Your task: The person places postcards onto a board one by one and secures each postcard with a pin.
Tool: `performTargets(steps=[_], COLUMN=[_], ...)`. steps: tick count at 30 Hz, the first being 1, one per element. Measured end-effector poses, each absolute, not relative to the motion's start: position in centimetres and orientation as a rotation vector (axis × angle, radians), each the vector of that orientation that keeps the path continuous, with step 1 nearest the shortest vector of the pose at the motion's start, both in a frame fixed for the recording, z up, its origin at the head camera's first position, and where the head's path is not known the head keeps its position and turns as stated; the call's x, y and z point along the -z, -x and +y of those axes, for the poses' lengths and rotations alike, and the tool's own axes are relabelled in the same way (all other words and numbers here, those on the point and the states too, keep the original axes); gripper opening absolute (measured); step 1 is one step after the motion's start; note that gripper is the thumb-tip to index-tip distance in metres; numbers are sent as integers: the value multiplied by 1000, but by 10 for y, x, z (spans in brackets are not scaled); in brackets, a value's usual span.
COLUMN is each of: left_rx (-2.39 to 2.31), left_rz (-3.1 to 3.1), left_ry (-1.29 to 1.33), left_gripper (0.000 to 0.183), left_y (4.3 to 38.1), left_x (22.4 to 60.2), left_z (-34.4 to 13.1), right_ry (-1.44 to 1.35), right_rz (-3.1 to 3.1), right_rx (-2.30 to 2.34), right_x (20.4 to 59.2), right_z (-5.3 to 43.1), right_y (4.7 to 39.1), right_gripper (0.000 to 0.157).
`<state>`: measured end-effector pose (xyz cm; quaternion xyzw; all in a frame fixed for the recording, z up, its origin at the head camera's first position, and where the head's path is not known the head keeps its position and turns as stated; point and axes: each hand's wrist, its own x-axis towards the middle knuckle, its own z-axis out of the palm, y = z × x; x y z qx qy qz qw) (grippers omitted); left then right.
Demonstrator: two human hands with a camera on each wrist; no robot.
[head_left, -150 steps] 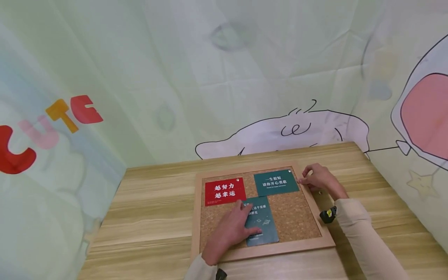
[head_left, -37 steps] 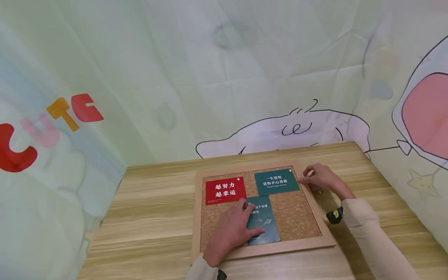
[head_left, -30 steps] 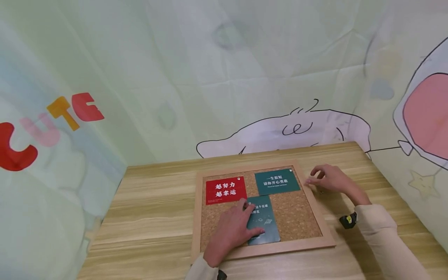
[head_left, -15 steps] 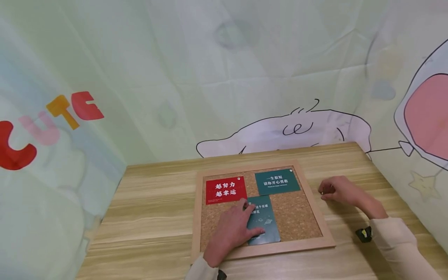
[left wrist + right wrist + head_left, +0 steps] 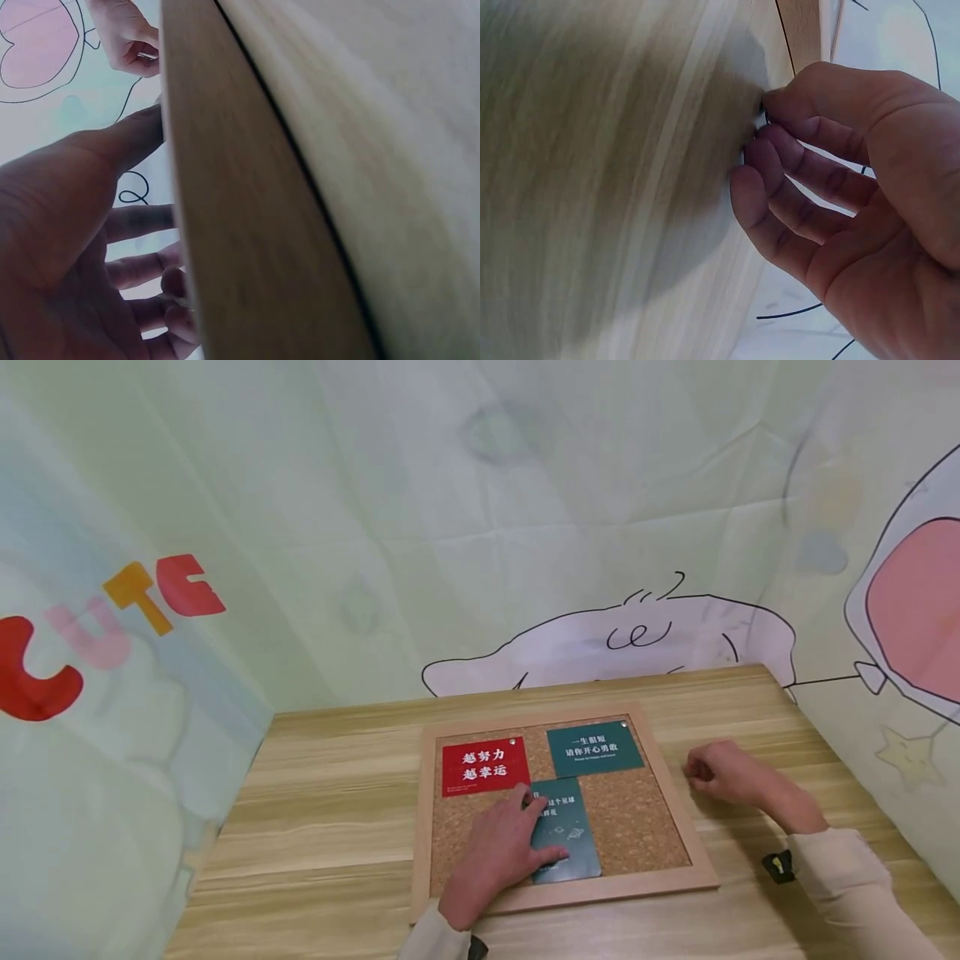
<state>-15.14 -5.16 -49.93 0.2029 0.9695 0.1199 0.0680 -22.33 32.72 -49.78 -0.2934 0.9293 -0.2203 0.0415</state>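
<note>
Over the lower teal card (image 5: 573, 852), which lies upright on the corkboard (image 5: 641, 835), rests my left hand (image 5: 498, 847) with fingers and thumb spread. Its thumb and fingertips touch the card; the board's frame hides part of them in the left wrist view. Right of the board, my right hand (image 5: 731, 774) is down at the tabletop. In the right wrist view its thumb and index finger pinch a small shiny pushpin (image 5: 763, 120), mostly hidden by the fingertips. A red card (image 5: 483, 768) and another teal card (image 5: 596, 750) each carry a silver pin in the upper right corner.
The board's wooden frame (image 5: 705, 868) lies on a wood-grain table (image 5: 322, 827). Behind the table hangs a pale green curtain (image 5: 337, 527) with cartoon prints. Bare cork shows right of the lower card.
My right hand has moved from the board's upper right edge to the right and down, onto the pushpin on the table. My left hand stays on the lower card.
</note>
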Motion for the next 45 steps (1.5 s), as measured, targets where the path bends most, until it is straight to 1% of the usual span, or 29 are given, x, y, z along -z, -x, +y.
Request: performTargets(steps=[6,12,14,20,30,37,45], left_rx=[-309,-321,-325,-337,-356,-348,-331], left_rz=[2953,2959,2958,2939,2914,2926,2923], left_ry=[-642,-635,-635,-615,-579,-580,-545], left_gripper=[81,80,80,80,80,80,81], left_y=[150,150,150,150,150,150,149], left_x=[500,500,500,499,495,495,493], left_z=[-51,-52,-52,-52,-50,-49,-48], right_ry=[845,852,881,981,1156,1204,1039], right_rz=[2889,2869,2828,2741,2634,2483,2331], right_rx=[658,694,716,725,663,622,552], right_x=[498,483,476,456,436,439,449], right_z=[322,303,293,261,212,181,154], right_y=[225,232,235,246,261,268,273], right_gripper=[17,12,9,12,10,10,13])
